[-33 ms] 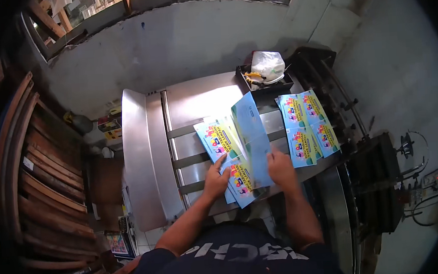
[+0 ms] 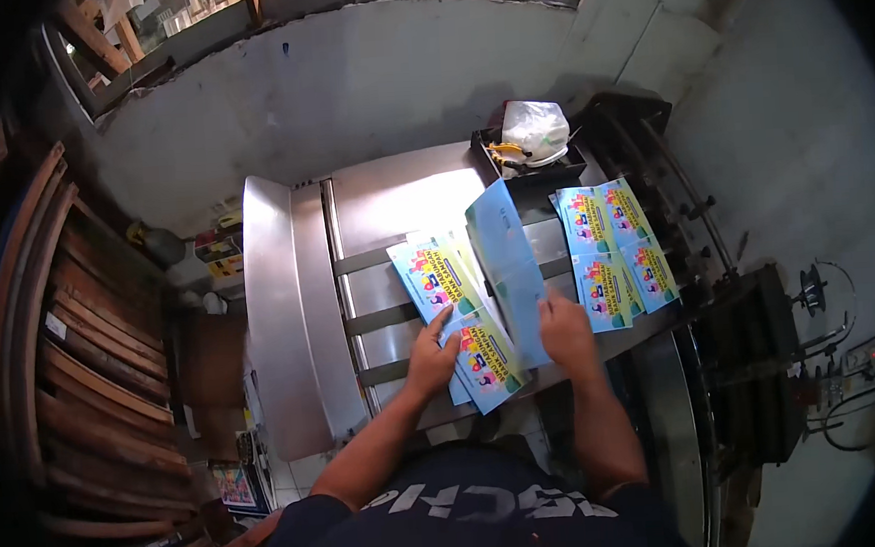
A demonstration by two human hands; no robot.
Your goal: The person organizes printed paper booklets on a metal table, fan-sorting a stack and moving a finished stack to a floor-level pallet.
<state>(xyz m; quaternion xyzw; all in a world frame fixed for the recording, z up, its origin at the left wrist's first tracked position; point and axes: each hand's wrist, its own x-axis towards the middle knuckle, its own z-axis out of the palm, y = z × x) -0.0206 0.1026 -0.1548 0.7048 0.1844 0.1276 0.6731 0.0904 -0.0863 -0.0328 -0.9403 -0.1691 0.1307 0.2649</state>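
A stack of printed sheets (image 2: 436,274) with a yellow, blue and pink cover design lies tilted on the metal table. My left hand (image 2: 433,359) rests at its left edge, index finger and thumb apart on the top sheet. Pinched in my right hand (image 2: 568,336) is the right edge of a blue sheet (image 2: 510,259), which stands raised with its pale blue face showing. White paper edges show beside the raised sheet. To the right lies a second pile of printed sheets (image 2: 597,264) with the same design, apart from my hands.
Dark straps (image 2: 380,320) cross the metal table (image 2: 392,191), which has a raised metal guard (image 2: 278,313) on its left. A black box (image 2: 542,179) at the back holds a white plastic bag (image 2: 536,130). Wooden frames (image 2: 101,344) stand left; dark machinery (image 2: 753,354) stands right.
My right hand has shifted slightly right with the blue sheet's edge, uncovering a little more of the printed sheet beneath. My left hand stays in place.
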